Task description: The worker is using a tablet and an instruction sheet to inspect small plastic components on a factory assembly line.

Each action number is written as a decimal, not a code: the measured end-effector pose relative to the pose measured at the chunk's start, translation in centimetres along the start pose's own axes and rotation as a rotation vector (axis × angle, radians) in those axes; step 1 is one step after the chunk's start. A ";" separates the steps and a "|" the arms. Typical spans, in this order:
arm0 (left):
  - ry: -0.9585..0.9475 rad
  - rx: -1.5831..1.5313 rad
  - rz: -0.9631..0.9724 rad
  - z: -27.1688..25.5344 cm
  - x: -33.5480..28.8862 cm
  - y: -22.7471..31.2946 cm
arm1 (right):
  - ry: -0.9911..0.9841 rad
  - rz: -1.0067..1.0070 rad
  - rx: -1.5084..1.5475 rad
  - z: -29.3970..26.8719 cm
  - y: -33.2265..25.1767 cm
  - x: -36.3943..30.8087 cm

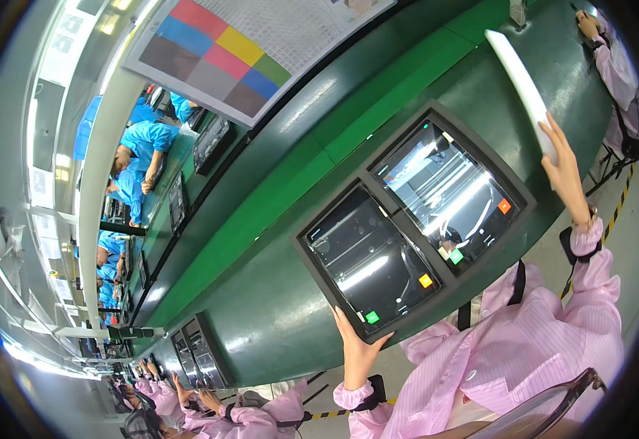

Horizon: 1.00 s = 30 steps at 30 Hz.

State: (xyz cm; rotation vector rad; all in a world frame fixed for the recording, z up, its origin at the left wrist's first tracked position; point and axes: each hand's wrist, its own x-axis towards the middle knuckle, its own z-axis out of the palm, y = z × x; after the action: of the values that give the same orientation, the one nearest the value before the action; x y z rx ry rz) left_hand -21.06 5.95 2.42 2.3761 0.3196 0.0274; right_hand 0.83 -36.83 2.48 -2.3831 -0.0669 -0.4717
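A black two-compartment tray (401, 212) lies at an angle on the green bench in front of me. Each compartment holds a dark glossy screen panel: the left panel (363, 252) has a yellow and a green sticker, the right panel (451, 190) an orange and a green one. My left hand (359, 347) grips the tray's near left corner, thumb and fingers spread along its edges. Off to the right, my right hand (564, 168) holds the near end of a long, thin white slab (517, 80), tilted and seen nearly edge-on. Its material is unclear.
A brighter green belt strip (319, 157) runs along the bench. A board with coloured squares (224, 55) hangs beyond it. Another black tray (198, 351) sits farther left, near co-workers in pink. People in blue (144, 150) work across the line. A pink-sleeved co-worker (612, 73) is at far right.
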 end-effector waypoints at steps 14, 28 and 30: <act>0.164 0.458 0.317 1.4 1.4 3.0 | -0.381 -0.546 -0.097 7.4 -17.9 -8.8; 0.116 0.556 0.358 1.6 1.3 4.8 | -0.382 -0.566 -0.064 7.5 -17.1 -8.7; 0.093 0.499 0.358 2.1 1.7 6.2 | -0.352 -0.567 -0.015 7.1 -16.5 -8.0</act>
State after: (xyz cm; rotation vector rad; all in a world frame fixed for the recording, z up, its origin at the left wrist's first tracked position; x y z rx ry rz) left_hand -17.82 0.59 4.94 2.9060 -0.0733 0.2516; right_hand -7.27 -19.11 5.10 -2.4162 -0.9150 -0.2971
